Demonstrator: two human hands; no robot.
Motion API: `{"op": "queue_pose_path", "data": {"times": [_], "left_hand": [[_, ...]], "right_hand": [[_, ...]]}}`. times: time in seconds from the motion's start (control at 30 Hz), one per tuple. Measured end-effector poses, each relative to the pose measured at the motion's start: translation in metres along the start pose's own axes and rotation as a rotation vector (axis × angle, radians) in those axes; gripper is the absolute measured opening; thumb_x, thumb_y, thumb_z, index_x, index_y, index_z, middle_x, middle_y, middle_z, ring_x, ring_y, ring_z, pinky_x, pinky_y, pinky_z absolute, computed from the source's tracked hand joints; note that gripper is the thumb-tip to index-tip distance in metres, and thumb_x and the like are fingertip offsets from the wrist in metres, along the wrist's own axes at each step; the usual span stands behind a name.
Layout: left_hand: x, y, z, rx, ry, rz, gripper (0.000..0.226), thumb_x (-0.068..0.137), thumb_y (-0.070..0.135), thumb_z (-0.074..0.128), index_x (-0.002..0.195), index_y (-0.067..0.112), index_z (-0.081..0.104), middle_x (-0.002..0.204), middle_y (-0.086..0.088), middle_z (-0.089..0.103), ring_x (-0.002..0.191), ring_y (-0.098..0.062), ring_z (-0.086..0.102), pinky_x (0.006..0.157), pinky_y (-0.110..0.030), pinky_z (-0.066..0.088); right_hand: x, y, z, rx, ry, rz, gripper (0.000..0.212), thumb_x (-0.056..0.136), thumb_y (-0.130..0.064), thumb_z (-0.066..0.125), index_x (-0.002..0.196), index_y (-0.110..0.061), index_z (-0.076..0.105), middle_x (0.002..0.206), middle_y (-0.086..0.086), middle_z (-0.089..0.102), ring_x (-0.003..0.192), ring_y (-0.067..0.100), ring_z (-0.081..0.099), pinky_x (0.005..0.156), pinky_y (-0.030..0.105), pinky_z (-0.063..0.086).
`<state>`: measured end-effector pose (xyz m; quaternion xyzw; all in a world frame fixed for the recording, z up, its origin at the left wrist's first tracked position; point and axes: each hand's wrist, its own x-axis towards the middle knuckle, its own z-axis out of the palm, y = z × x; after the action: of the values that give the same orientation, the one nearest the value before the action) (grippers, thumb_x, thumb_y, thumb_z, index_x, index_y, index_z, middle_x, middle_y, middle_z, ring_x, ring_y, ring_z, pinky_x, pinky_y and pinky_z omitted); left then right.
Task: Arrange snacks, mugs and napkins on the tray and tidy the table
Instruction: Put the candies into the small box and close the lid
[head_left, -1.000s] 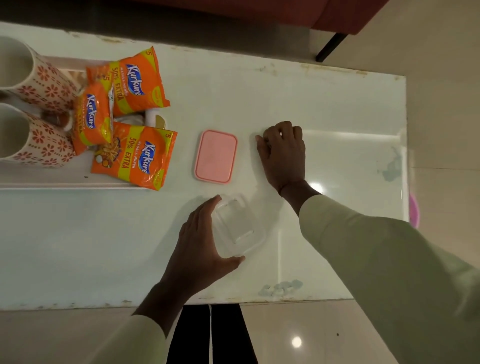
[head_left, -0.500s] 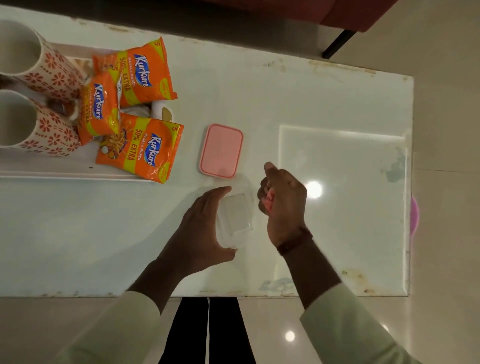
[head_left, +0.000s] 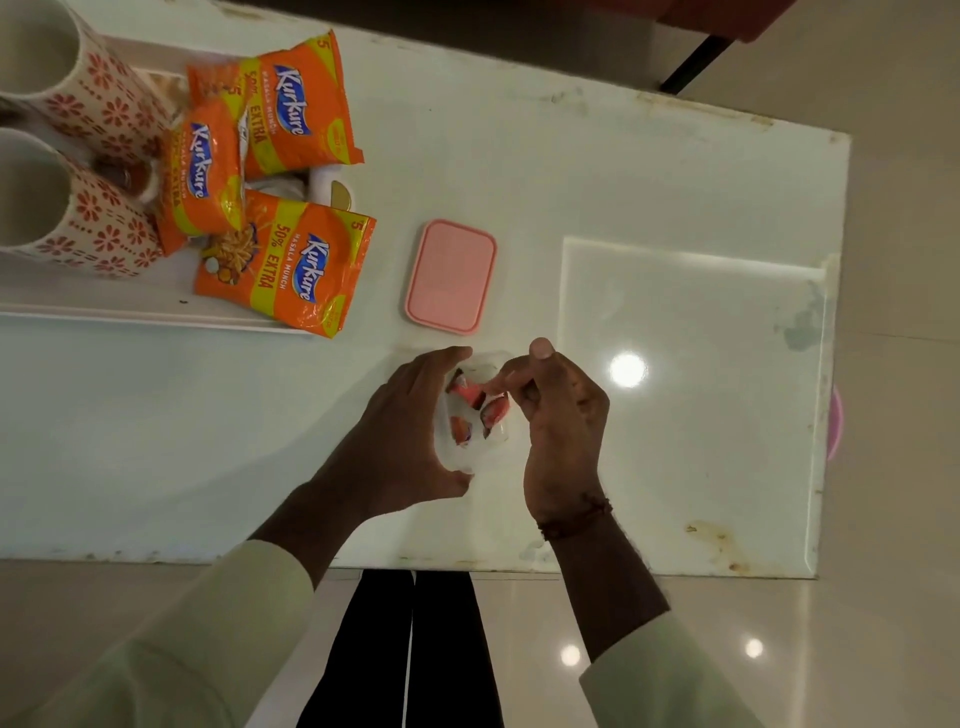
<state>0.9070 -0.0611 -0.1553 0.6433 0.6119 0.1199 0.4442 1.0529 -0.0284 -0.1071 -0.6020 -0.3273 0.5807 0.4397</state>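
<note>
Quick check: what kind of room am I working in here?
Probably a home living room. The work surface is a low white table over a glossy tiled floor, with what looks like a red sofa behind it, and floral mugs and snack packets on a tray.

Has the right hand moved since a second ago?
Yes. The right hand left the table beside the pink lid, coming nearer, to the clear container.
</note>
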Motion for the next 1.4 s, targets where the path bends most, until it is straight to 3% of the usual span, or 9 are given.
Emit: {"op": "queue_pose_path", "data": {"times": [0.1, 0.3, 0.5, 0.67, 0.8, 0.97, 1.03, 1.2, 1.4], "left_hand": [[0.0, -0.002, 0.001, 0.009, 0.003, 0.007, 0.115, 0.051, 0.051, 0.085, 0.142, 0.033, 0.018, 0.143, 0.005, 0.04, 0.129, -0.015, 0.04, 0.108, -0.041, 0.04], [-0.001, -0.004, 0.0, -0.005, 0.012, 0.02, 0.114, 0.051, 0.051, 0.085, 0.142, 0.035, 0.017, 0.142, 0.01, 0.039, 0.126, -0.007, 0.037, 0.107, -0.037, 0.042], [-0.002, -0.003, 0.001, -0.035, 0.006, -0.017, 0.113, 0.054, 0.048, 0.086, 0.141, 0.042, 0.015, 0.146, 0.015, 0.033, 0.125, -0.001, 0.03, 0.109, -0.037, 0.039], [-0.004, -0.003, 0.002, -0.073, -0.009, -0.036, 0.116, 0.053, 0.045, 0.086, 0.141, 0.045, 0.011, 0.146, 0.017, 0.031, 0.133, -0.009, 0.033, 0.11, -0.043, 0.04], [-0.003, -0.002, 0.004, -0.06, -0.004, -0.049, 0.116, 0.051, 0.048, 0.085, 0.141, 0.042, 0.012, 0.146, 0.016, 0.032, 0.132, -0.009, 0.034, 0.11, -0.039, 0.039], [-0.003, -0.005, 0.004, -0.057, -0.012, -0.045, 0.114, 0.051, 0.048, 0.084, 0.139, 0.042, 0.012, 0.143, 0.015, 0.032, 0.125, -0.004, 0.03, 0.107, -0.035, 0.036], [-0.002, -0.007, 0.003, -0.047, -0.016, -0.04, 0.115, 0.049, 0.048, 0.085, 0.138, 0.043, 0.011, 0.14, 0.015, 0.032, 0.12, 0.0, 0.026, 0.105, -0.032, 0.034], [-0.003, -0.012, 0.0, -0.021, 0.011, -0.025, 0.115, 0.047, 0.05, 0.086, 0.139, 0.04, 0.018, 0.132, 0.017, 0.038, 0.112, 0.001, 0.026, 0.099, -0.027, 0.032], [-0.002, -0.013, 0.0, -0.022, 0.042, 0.003, 0.111, 0.047, 0.049, 0.087, 0.136, 0.038, 0.022, 0.131, 0.012, 0.043, 0.111, -0.002, 0.028, 0.096, -0.029, 0.031]], "right_hand": [[-0.003, -0.002, 0.003, 0.01, 0.008, 0.004, 0.038, 0.088, -0.047, 0.057, 0.059, -0.025, 0.069, 0.065, 0.002, 0.068, 0.073, 0.021, 0.065, 0.083, 0.037, 0.055], [0.014, -0.02, 0.013, 0.01, 0.053, 0.03, 0.039, 0.089, -0.049, 0.056, 0.062, -0.024, 0.069, 0.065, 0.0, 0.068, 0.072, 0.019, 0.067, 0.08, 0.039, 0.059], [0.076, -0.045, 0.037, -0.658, -0.137, -0.143, 0.015, 0.085, -0.028, 0.072, 0.095, -0.017, 0.068, 0.088, -0.005, 0.071, 0.082, 0.011, 0.064, 0.077, 0.024, 0.052], [0.119, -0.039, 0.054, -1.336, -0.431, -0.207, 0.083, 0.069, -0.047, 0.082, 0.14, -0.025, 0.044, 0.137, 0.003, 0.048, 0.126, 0.024, 0.042, 0.101, 0.042, 0.041], [0.133, -0.03, 0.064, -1.627, -0.496, -0.233, 0.111, 0.053, -0.049, 0.087, 0.147, -0.027, 0.032, 0.14, 0.006, 0.035, 0.126, 0.029, 0.036, 0.091, 0.045, 0.038], [0.138, -0.033, 0.07, -1.62, -0.525, -0.152, 0.107, 0.052, -0.041, 0.092, 0.141, -0.027, 0.036, 0.133, 0.009, 0.042, 0.122, 0.03, 0.041, 0.09, 0.042, 0.039], [0.142, -0.046, 0.068, -1.531, -0.602, -0.12, 0.086, 0.061, -0.039, 0.09, 0.135, -0.024, 0.05, 0.13, 0.008, 0.051, 0.121, 0.029, 0.048, 0.095, 0.036, 0.04], [0.117, -0.075, 0.055, -1.305, -0.659, -0.217, 0.019, 0.087, -0.023, 0.067, 0.105, -0.016, 0.07, 0.095, -0.004, 0.063, 0.098, 0.02, 0.059, 0.075, 0.024, 0.035], [0.039, -0.062, 0.021, -1.238, -0.478, -0.424, 0.036, 0.096, -0.01, 0.051, 0.121, -0.03, 0.07, 0.121, -0.011, 0.071, 0.112, 0.008, 0.064, 0.096, 0.016, 0.042]]}}
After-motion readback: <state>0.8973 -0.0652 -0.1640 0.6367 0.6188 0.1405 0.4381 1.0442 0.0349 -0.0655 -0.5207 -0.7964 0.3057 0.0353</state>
